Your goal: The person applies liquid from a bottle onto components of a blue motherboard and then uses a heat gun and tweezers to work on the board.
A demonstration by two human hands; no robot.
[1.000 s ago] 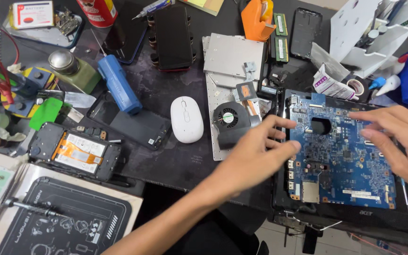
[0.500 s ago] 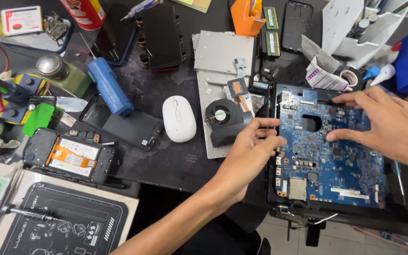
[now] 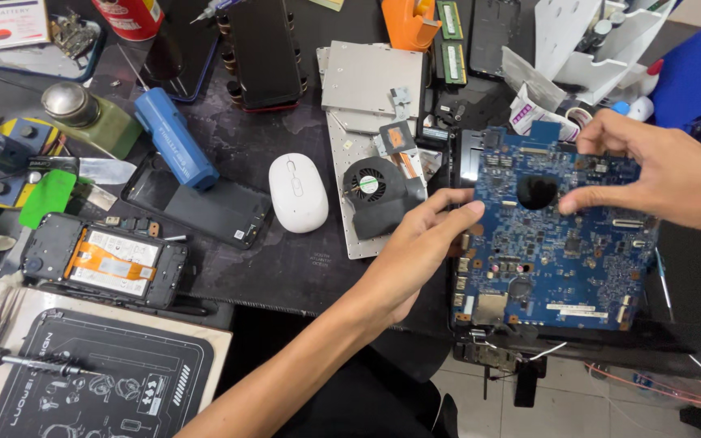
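Both grips pinching blue motherboard (image 3: 557, 235) by opposite edges: left hand (image 3: 415, 251) closed on left edge, thumb and fingertips at the port side; right hand (image 3: 659, 174) closed on far-right corner, thumb on top face near the round cutout, fingers wrapped over the far edge. Edge-only hold, palms off the components, probably to keep skin off chips and connectors. Board sits roughly flat, between the two grips, over black laptop base (image 3: 691, 324) at right end of desk (image 3: 285, 268); can't tell whether fully seated or lifted slightly off it. Loose wires and a connector hang from near edge of base, past the desk edge.

Left of the left hand, just beside: black cooling fan (image 3: 371, 191) resting on silver metal plate (image 3: 367, 146), touching. Further left: white mouse (image 3: 298, 191), then blue cylinder cell (image 3: 176, 138) lying tilted against a dark phone back. Opened phone with orange flex (image 3: 107, 259) at near left. Screwdriver (image 3: 26, 361) on black work mat (image 3: 107, 385), near-left corner, well apart from both hands. RAM sticks (image 3: 452, 36) at far edge, beside orange tape dispenser (image 3: 407, 20).
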